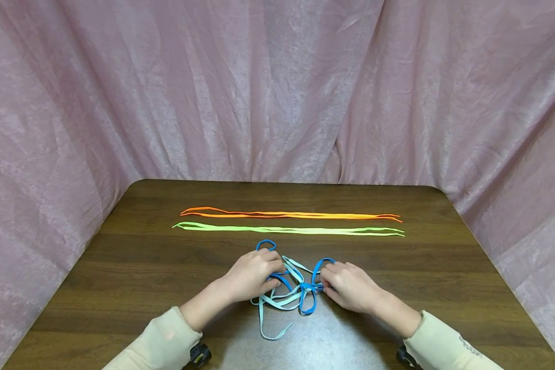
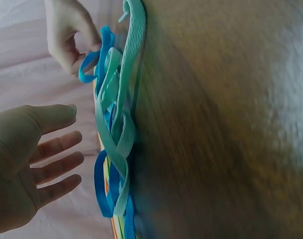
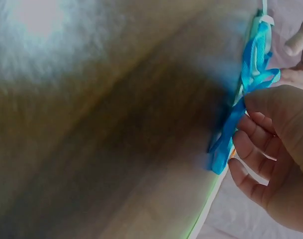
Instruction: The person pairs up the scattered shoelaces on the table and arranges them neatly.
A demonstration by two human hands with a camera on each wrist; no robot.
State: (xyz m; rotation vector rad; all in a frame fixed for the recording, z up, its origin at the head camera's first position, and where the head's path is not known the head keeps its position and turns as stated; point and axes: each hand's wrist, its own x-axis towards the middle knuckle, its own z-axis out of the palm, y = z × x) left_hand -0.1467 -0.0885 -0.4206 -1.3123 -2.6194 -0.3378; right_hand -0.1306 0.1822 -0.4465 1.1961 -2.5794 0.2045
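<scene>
A blue shoelace [image 1: 308, 285] and a pale mint shoelace [image 1: 264, 319] lie tangled together near the middle of the table, with loops and a knot on the right side. My right hand [image 1: 351, 288] pinches the blue shoelace [image 3: 251, 94] between thumb and fingers beside that knot. Over the left part of the tangle is my left hand [image 1: 256, 275]. In the left wrist view its thumb and fingers are apart and relaxed, with nothing between them, beside the mint shoelace [image 2: 124, 99]. Part of the tangle is hidden under the left hand in the head view.
Beyond the tangle, green shoelaces [image 1: 287, 230] lie stretched straight across the brown wooden table [image 1: 143, 267]. Orange shoelaces [image 1: 291, 214] run parallel behind them. Pink curtains [image 1: 277, 92] hang around the table's back and sides.
</scene>
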